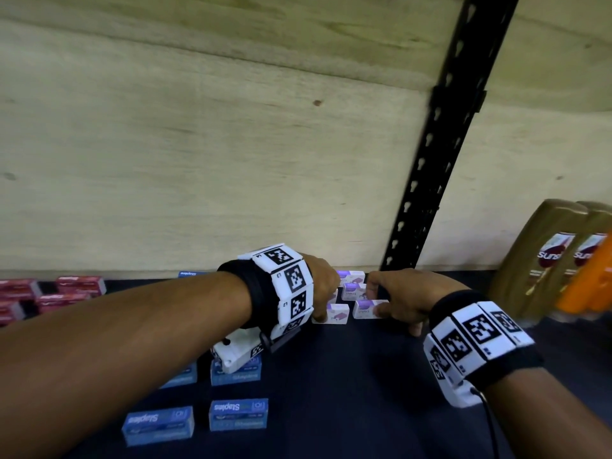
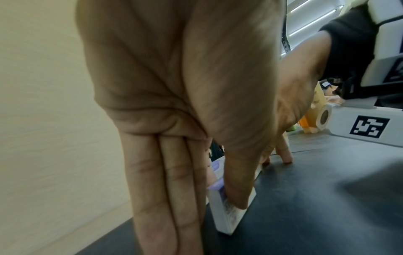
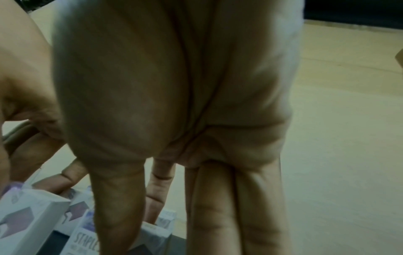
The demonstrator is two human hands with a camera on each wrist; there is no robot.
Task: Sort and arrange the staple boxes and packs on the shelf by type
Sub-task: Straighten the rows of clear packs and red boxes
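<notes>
Several small white-and-purple staple boxes (image 1: 353,290) stand grouped at the back of the dark shelf (image 1: 347,392). My left hand (image 1: 323,293) reaches over their left side. Its thumb and straight fingers (image 2: 165,198) pinch the front left box (image 1: 336,315), which the left wrist view shows standing on edge (image 2: 229,219). My right hand (image 1: 377,298) is at the group's right side. Its thumb and index finger hold the front right box (image 1: 366,309), printed "STAPLES" (image 3: 87,241), while the other fingers (image 3: 235,215) point straight down to the shelf. Blue staple boxes (image 1: 237,414) lie in front under my left forearm.
Red staple boxes (image 1: 63,293) sit at the far left, and one blue box (image 1: 192,274) stands by the back wall. Gold shampoo bottles (image 1: 543,260) and an orange item (image 1: 589,286) stand at the right. A black slotted upright (image 1: 430,193) rises behind the white boxes.
</notes>
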